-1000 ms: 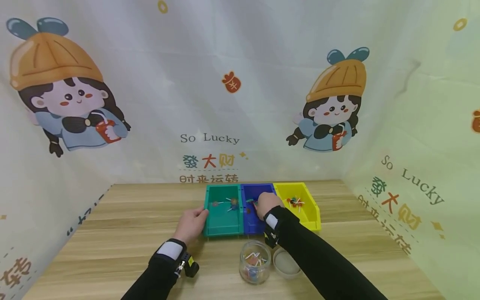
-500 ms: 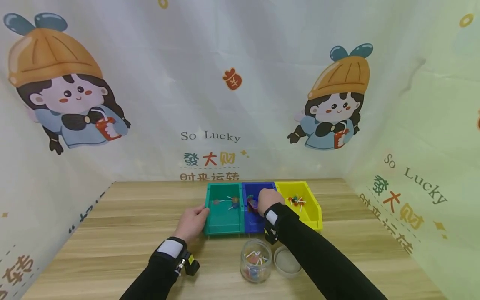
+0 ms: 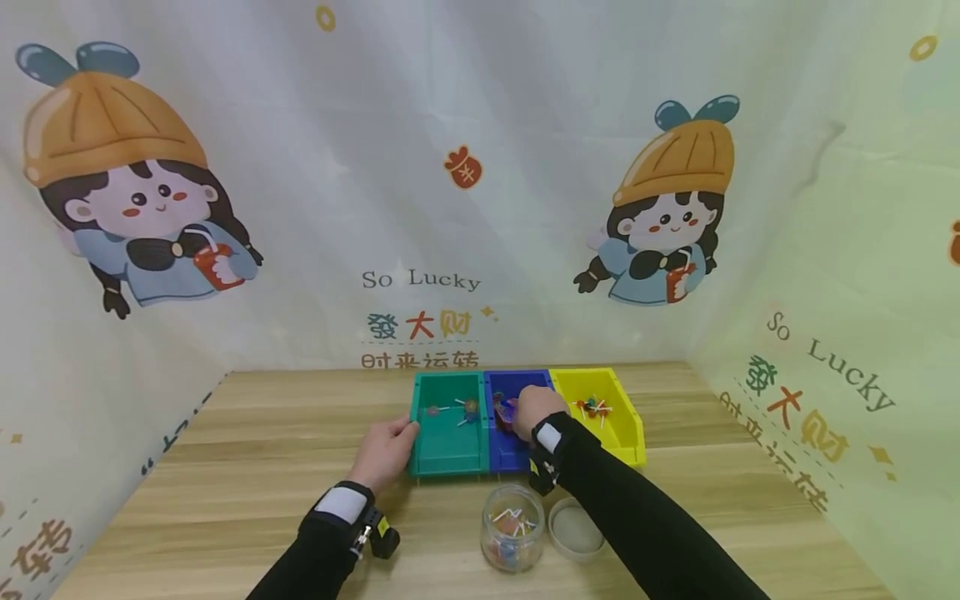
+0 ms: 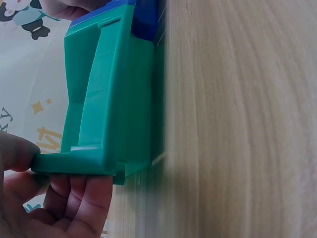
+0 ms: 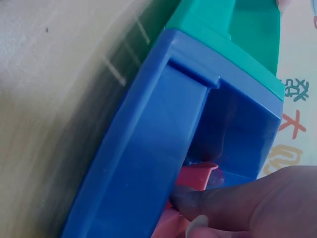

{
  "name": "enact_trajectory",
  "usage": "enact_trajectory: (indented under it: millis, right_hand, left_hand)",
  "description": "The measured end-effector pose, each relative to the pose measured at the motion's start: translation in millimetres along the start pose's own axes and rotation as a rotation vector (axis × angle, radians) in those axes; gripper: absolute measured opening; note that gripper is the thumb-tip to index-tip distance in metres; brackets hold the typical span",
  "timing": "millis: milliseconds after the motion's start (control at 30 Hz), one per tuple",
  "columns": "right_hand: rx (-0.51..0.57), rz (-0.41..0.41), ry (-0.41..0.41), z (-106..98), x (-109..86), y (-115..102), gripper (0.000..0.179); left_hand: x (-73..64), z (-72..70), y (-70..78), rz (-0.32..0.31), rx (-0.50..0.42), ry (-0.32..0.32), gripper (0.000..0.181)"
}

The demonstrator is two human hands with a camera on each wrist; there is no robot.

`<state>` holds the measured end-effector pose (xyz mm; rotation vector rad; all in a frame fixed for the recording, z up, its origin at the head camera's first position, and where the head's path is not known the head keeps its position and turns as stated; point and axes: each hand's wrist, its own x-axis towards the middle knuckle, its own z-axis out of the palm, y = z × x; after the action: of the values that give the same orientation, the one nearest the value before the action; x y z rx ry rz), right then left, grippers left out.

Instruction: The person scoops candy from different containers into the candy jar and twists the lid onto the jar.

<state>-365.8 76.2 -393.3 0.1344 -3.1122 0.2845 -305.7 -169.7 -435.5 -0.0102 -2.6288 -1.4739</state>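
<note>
My left hand (image 3: 382,454) grips the near left side wall of a green bin (image 3: 450,450), its thumb over the rim and its fingers against the outside in the left wrist view. My right hand (image 3: 538,407) reaches into the blue bin (image 3: 510,458) in the middle. In the right wrist view its thumb presses a small pink piece with a thin flared rim (image 5: 195,177); its fingers are mostly hidden behind the bin's front wall. Purple and red shiny wrapping (image 3: 505,410) shows beside the fingertips in the head view. Several lollipops (image 3: 468,410) lie in the green bin.
A yellow bin (image 3: 628,442) with several lollipops (image 3: 592,407) adjoins the blue one on the right. In front stand an uncovered glass jar (image 3: 512,533) holding lollipops and, beside it under the right forearm, a round lid (image 3: 576,531). A printed curtain (image 3: 525,250) hangs behind the table.
My right hand stays in the blue bin, its fingers shifting among the contents; purple wrapping now shows where green and red showed before. My left hand keeps its grip. The head view tilts slightly.
</note>
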Motion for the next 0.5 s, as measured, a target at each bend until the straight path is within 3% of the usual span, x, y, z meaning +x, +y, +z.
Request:
enact_trajectory:
  millis: [200,500]
  right_hand:
    - [0.043,-0.002,0.043,-1.1,-6.0,1.7,0.022]
    - [0.110,0.027,0.044,2.9,-7.2,8.0,0.020]
  left_hand:
    - [1.0,0.4,1.3,-0.015,0.007,-0.006,0.047]
    - [-1.3,0.6,2.9,0.002,0.025,0.002,0.046]
